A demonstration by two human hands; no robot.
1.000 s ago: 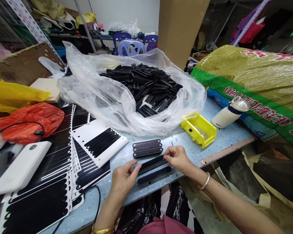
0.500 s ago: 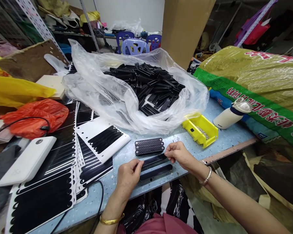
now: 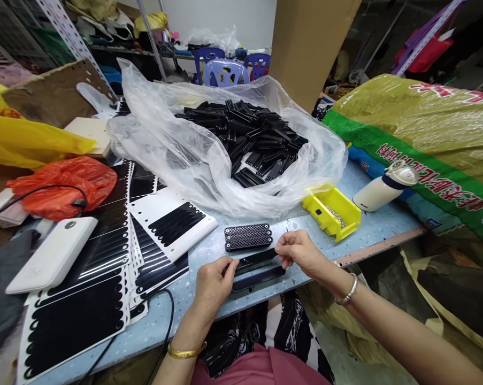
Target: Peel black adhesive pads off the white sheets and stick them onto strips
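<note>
My left hand (image 3: 213,280) and my right hand (image 3: 299,251) pinch the two ends of a long black plastic strip (image 3: 255,259), held just above the blue table (image 3: 209,251). A second black strip (image 3: 259,278) lies flat on the table right below it. A small stack of black perforated plates (image 3: 248,237) sits just behind the strips. Sheets of black oval stickers on white backing (image 3: 171,224) lie to the left of my left hand.
A clear plastic bag full of black plastic parts (image 3: 249,136) fills the table's back. A yellow bin with small screws (image 3: 332,212) and a white bottle (image 3: 383,188) lie at the right. A white power bank (image 3: 51,255) and an orange bag (image 3: 62,184) are at the left.
Both hands have lifted the upper black strip slightly off the table and closed tighter on its ends. The camera view drifted a little to the left.
</note>
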